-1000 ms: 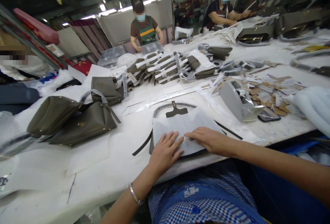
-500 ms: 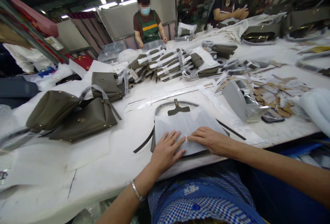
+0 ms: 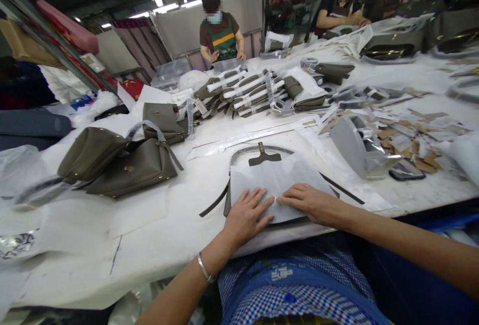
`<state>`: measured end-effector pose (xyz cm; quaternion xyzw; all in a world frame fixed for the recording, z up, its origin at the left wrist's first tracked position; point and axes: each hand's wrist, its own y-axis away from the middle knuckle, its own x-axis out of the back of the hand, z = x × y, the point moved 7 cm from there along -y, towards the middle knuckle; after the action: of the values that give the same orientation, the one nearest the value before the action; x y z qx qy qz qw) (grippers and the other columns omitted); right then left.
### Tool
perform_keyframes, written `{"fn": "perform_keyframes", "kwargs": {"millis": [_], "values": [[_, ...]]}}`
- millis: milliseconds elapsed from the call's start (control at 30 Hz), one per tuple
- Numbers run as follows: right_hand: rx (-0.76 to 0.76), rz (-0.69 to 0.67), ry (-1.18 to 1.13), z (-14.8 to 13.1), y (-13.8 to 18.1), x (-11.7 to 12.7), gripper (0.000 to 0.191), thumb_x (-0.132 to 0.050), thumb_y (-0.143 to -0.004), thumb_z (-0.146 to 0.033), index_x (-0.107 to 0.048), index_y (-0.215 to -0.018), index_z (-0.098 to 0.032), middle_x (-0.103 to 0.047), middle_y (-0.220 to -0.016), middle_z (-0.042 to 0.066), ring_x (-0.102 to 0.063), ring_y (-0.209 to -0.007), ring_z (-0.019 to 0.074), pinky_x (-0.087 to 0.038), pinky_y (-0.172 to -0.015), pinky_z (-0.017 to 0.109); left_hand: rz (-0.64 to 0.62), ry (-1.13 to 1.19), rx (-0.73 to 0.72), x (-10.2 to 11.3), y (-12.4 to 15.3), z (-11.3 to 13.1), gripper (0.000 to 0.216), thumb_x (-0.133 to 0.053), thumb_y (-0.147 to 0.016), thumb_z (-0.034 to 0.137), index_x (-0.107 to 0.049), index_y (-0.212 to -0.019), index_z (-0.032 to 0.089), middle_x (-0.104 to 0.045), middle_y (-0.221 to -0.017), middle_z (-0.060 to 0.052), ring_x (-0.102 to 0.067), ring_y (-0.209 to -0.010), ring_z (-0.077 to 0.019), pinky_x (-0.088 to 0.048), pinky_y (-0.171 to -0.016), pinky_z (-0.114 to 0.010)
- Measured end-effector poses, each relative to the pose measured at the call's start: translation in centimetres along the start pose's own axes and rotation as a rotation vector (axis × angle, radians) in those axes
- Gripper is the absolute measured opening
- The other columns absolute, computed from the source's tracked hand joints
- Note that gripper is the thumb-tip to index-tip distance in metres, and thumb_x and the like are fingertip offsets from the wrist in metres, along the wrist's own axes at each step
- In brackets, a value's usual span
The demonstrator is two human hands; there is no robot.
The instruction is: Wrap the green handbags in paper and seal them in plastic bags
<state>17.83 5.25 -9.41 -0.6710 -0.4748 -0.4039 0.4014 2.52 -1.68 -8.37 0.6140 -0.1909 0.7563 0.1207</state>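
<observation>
We note olive handbags (image 3: 127,168) toward the left edge of the bench (image 3: 194,185). At its near edge, our left hand (image 3: 247,215) and right hand (image 3: 312,203) lie flat, fingers spread, side by side on the tissue sheet (image 3: 277,178) covering a bag (image 3: 264,158).

Nothing in front of you can be read with certainty. Your blue apron (image 3: 280,277) carries a small white print near its top edge, but the characters are too blurred to make out. The green apron (image 3: 221,46) of the person at the far side of the surface (image 3: 194,175) bears a line of white lettering under an orange stripe (too small to read). On the near left, a clear plastic bag (image 3: 17,243) shows dark script, crumpled and illegible.
</observation>
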Motion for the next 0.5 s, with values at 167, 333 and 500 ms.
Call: {"fn": "perform_keyframes", "kwargs": {"millis": [167,333,500], "values": [[0.009,-0.032,0.039,-0.18,0.06,-0.21,0.067,-0.047,-0.085,-0.004,-0.042,-0.148,-0.026,-0.062,-0.119,0.011,-0.052,-0.110,0.0250,-0.044,-0.098,0.043,0.005,0.001,0.000,0.07,0.08,0.03,0.047,-0.044,-0.101,0.045,-0.048,-0.143,0.025,-0.043,-0.152,-0.008,-0.039,-0.141,-0.0252,-0.032,-0.118,-0.050],[-0.016,-0.072,0.046,-0.12,-0.12,-0.33,0.062,-0.046,-0.085,-0.005,-0.049,-0.144,-0.026,-0.062,-0.123,0.012,-0.053,-0.114,0.0253,-0.044,-0.099,0.045,-0.008,0.012,-0.005,-0.27,0.00,-0.09,0.047,-0.043,-0.101,0.047,-0.047,-0.143,0.027,-0.043,-0.153,-0.008,-0.039,-0.141,-0.0255,-0.031,-0.118,-0.051],[-0.076,0.034,0.079,-0.21,0.62,-0.14,0.067,-0.042,-0.080,-0.003,-0.054,-0.140,-0.029,-0.058,-0.138,0.010,-0.057,-0.121,0.0259,-0.049,-0.100,0.044,-0.004,-0.032,0.021,0.66,0.33,0.45,0.051,-0.036,-0.101,0.052,-0.044,-0.145,0.028,-0.045,-0.152,-0.005,-0.040,-0.140,-0.0242,-0.031,-0.117,-0.049]]}}
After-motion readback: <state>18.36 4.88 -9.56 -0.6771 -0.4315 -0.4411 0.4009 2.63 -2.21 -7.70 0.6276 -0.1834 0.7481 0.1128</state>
